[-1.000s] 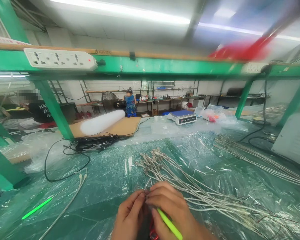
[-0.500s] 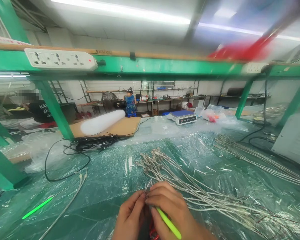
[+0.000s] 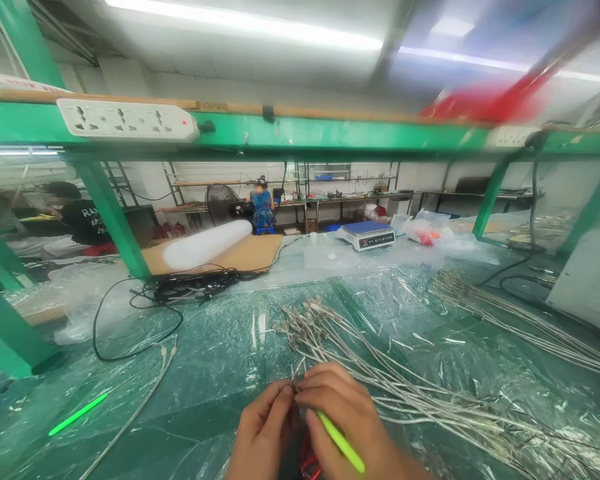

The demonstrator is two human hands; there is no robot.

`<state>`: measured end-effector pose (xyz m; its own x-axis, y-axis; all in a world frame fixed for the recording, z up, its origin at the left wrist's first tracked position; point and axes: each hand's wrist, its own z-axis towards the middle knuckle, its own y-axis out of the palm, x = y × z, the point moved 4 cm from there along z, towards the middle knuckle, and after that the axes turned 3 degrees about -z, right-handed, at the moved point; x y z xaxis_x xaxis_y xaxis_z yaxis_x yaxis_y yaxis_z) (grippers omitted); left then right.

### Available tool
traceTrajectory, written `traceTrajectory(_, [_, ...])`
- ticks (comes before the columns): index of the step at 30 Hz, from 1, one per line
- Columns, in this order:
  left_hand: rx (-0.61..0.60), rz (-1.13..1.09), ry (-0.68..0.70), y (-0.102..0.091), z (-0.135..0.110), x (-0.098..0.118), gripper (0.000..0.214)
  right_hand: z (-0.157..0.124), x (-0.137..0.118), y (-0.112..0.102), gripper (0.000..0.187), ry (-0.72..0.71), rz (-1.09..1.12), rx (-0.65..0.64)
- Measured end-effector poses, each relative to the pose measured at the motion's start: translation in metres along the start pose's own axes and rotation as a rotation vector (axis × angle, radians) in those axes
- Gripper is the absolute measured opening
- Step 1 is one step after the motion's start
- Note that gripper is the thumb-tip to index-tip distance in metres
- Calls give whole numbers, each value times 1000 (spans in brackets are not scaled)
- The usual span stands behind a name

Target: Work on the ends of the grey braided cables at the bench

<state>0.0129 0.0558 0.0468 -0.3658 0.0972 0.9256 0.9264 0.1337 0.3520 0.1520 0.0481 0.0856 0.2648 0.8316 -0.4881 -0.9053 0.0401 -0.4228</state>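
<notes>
Low in the middle, my left hand (image 3: 265, 427) and my right hand (image 3: 345, 420) meet at the fingertips. The left fingers pinch something small that they mostly cover; thin pale strands (image 3: 297, 367) poke out above it. My right hand is closed around a slim yellow-green handle (image 3: 341, 441); its working tip is hidden by the fingers. Red wires (image 3: 310, 463) show below, between the hands. Just beyond and to the right lies a bundle of grey-white cables (image 3: 405, 380), with connectors at its far end.
A bright green-handled tool with a thin shaft (image 3: 79, 414) and a pale cable (image 3: 135, 407) lie left. Black cables (image 3: 195, 285), a white roll (image 3: 207, 244) and a scale (image 3: 367, 235) sit farther back. Green posts (image 3: 111, 213) frame the bench. Two people are beyond.
The view shifts very slightly. Both hands keep nearly the same pose at the same spot, and the yellow-green handle stays in my right hand.
</notes>
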Motion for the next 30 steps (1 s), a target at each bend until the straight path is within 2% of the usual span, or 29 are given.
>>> traceTrajectory(3, [-13,12,0,-2,2,-3,23,0,1,-2,30,11,-18,68])
traceTrajectory(9, [-35,63,15,-4,5,-5,16,5,-10,-6,36,-60,-16,7])
traceTrajectory(15, [31,25,37,-4,3,-1,23,2,-5,-9,28,-32,-30,116])
traceTrajectory(21, [70,-45,6,-5,1,-2,22,3,-2,-5,28,-42,-17,65])
traceTrajectory(30, [34,-95,-23,4,-2,2,27,3,-3,-4,24,0,-28,73])
